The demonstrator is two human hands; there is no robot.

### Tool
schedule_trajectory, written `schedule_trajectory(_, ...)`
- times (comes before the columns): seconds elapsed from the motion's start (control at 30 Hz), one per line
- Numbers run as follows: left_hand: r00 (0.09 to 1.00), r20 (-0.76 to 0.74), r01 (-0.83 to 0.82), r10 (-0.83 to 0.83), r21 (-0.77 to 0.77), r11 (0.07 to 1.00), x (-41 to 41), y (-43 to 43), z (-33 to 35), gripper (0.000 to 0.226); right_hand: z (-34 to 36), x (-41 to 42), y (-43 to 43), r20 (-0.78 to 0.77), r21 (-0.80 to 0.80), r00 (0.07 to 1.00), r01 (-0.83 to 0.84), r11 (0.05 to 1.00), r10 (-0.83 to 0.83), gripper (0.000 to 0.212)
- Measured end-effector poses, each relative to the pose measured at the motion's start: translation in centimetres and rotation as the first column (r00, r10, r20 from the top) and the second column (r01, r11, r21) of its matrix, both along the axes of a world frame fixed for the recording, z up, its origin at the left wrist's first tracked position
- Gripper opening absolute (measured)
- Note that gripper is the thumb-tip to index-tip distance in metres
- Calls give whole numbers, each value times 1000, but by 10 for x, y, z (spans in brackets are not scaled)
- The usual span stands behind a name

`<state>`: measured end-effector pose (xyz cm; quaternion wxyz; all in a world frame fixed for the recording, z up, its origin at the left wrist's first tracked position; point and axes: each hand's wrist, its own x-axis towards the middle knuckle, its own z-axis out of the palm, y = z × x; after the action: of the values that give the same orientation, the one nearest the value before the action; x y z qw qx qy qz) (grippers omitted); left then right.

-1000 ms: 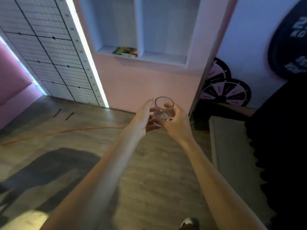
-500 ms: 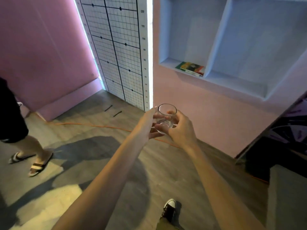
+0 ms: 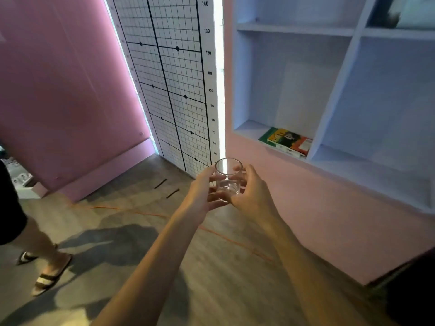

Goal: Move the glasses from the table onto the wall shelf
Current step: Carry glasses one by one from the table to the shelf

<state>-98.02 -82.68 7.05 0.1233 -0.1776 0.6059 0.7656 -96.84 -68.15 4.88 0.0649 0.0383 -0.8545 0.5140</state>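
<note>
- One clear glass point(image 3: 227, 180) is in hand — upright and seemingly empty — carried in mid-air above the floor point(image 3: 131, 231), near the wall shelf point(image 3: 306, 29) but not yet on it.
- Both hands grasp it: the left hand point(image 3: 202, 196) cups its left side and base, and the right hand point(image 3: 253, 196) wraps its right side, with the fingers point(image 3: 237, 170) curled around the wall of the glass.
- Judged from this, the step in hand is the carry, with the placing not yet done; no table shows in this view.
- The shelf lies to the right and farther off, with its open compartments higher than the glass.
- The next move likely calls for raising the glass and reaching right and forward into a compartment, then setting it flat on its base before the fingers let go.
- A bare board would suit best; the lowest left compartment already holds a book point(image 3: 286, 142), so the glass should go down beside it rather than on it.
- Readable writing: a gridded wall chart point(image 3: 169, 85) to the left of the shelf carries a scale reading 140, 130, 120, 110, 100 down its right edge — the smaller figures below blur.
- The book's cover is green, yellow and red; its print is too small to read.
- A second person's leg and sandal point(image 3: 50, 276) stand at far left, well apart from the glass.
</note>
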Motion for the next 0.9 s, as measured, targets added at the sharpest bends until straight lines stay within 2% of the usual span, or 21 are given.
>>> schedule_trajectory(0.3,985,-83,151,-151,2,988,-128,13,27,42,37,-110,16,-28,-8,998,56,998,-57,61)
schedule_trajectory(0.43,969,-135,212,-207,25,977,-197,19,43,42,57,-168,18,-58,17,991,120,993,-119,59)
schedule_trajectory(0.63,924,-193,333,-331,-20,943,-303,15,84,42,95,-253,9,-115,10,965,240,971,-237,52)
schedule_trajectory(0.9,781,-330,527,-530,-108,843,-392,13,148,45,157,-318,3,-257,-8,899,364,931,-354,57)
